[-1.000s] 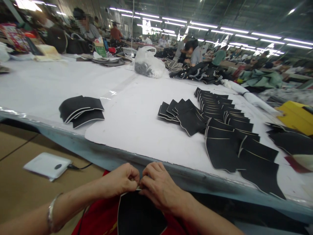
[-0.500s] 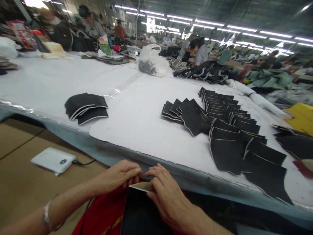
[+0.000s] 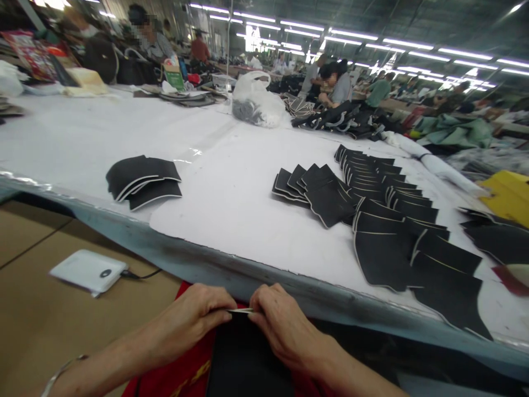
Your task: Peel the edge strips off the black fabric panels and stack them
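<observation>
A black panel (image 3: 248, 355) with a pale top edge lies over red cloth (image 3: 188, 358) in front of my body. My left hand (image 3: 202, 310) pinches the left end of its top edge, thumb below and fingers above. At the right end of the same edge, my right hand (image 3: 279, 317) is closed, its fingers bent over the top. Only a short strip of the pale edge shows between the two hands. Both hands are just off the near side of the white table (image 3: 223, 220).
A small black stack (image 3: 142, 179) lies left on the table, and overlapping black panels (image 3: 384, 253) spread on the right. A white device (image 3: 88, 271) with a cable rests on brown cardboard. Farther back are a plastic bag (image 3: 258, 102) and several people.
My left hand has gone from loosely bent beside the panel to pinching its edge. My right fingers have closed in, and the open gap at the panel's top has narrowed to a thin line.
</observation>
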A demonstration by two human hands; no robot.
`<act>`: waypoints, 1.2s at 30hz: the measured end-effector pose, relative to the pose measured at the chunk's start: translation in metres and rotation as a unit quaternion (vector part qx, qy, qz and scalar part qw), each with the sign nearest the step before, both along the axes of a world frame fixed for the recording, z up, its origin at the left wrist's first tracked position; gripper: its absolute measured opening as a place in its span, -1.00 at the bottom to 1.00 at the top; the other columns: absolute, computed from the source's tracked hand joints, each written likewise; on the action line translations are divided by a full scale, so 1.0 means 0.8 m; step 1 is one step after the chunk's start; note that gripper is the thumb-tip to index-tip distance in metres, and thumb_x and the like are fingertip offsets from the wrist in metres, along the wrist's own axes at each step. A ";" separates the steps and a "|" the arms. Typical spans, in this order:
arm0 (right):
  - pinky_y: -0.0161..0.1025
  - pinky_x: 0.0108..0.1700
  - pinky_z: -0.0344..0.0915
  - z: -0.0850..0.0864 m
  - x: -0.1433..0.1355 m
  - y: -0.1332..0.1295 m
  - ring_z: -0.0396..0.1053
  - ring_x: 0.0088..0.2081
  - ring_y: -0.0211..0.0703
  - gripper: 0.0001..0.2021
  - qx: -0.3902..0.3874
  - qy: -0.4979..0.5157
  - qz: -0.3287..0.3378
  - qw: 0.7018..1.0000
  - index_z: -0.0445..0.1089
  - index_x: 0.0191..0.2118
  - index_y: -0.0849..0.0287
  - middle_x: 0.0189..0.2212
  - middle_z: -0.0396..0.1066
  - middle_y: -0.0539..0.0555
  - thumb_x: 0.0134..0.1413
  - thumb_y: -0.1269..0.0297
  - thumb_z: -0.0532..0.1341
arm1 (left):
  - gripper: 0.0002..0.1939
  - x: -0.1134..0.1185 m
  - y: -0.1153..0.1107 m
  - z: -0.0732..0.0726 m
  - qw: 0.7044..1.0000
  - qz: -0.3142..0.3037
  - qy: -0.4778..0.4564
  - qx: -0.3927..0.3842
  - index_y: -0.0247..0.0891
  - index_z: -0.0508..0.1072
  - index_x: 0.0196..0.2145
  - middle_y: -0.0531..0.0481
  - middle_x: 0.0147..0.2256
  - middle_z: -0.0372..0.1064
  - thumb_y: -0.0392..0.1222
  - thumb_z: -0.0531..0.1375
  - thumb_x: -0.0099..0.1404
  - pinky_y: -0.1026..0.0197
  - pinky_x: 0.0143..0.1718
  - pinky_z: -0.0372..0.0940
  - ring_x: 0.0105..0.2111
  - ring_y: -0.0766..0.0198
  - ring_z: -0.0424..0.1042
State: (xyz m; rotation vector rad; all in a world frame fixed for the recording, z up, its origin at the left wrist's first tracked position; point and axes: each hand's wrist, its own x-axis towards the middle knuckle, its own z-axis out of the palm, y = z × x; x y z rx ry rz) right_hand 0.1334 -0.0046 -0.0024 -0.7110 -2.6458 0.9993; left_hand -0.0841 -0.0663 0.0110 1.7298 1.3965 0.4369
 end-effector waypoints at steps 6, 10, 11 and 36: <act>-0.25 -0.27 0.09 -0.002 0.001 0.001 0.17 -0.34 -0.17 -0.89 0.010 0.025 0.001 1.000 0.15 -0.30 0.16 -0.37 0.28 0.02 0.28 0.45 0.06 | -0.78 0.001 0.000 0.002 0.999 -0.001 -0.041 -0.001 -0.19 0.53 -0.31 0.12 -0.35 0.44 -0.24 0.08 0.39 0.38 -0.26 0.16 -0.30 0.34 0.42; -0.26 -0.27 0.08 -0.002 -0.002 0.002 0.18 -0.35 -0.18 -0.88 0.016 0.055 0.002 0.998 0.15 -0.32 0.15 -0.38 0.29 0.02 0.27 0.44 0.06 | -0.79 0.005 0.003 0.004 0.998 0.012 -0.065 -0.006 -0.16 0.55 -0.26 0.12 -0.33 0.45 -0.25 0.10 0.36 0.36 -0.26 0.17 -0.29 0.33 0.42; -0.26 -0.27 0.08 -0.002 -0.003 0.002 0.18 -0.36 -0.18 -0.88 0.021 0.059 0.002 0.998 0.15 -0.32 0.15 -0.39 0.29 0.02 0.27 0.44 0.06 | -0.81 0.007 0.003 0.004 0.998 0.012 -0.062 -0.003 -0.16 0.55 -0.26 0.12 -0.33 0.44 -0.24 0.11 0.34 0.35 -0.27 0.17 -0.29 0.33 0.41; -0.34 -0.28 0.08 0.003 0.020 0.014 0.29 -0.37 -0.29 -0.93 -0.174 0.060 -0.093 0.978 0.45 -0.40 0.19 -0.47 0.41 -0.10 0.05 0.44 0.33 | -0.80 0.037 0.019 -0.002 0.999 0.006 -0.047 0.005 -0.21 0.53 -0.41 0.11 -0.44 0.34 -0.18 0.13 0.29 0.30 -0.35 0.08 -0.38 0.32 0.32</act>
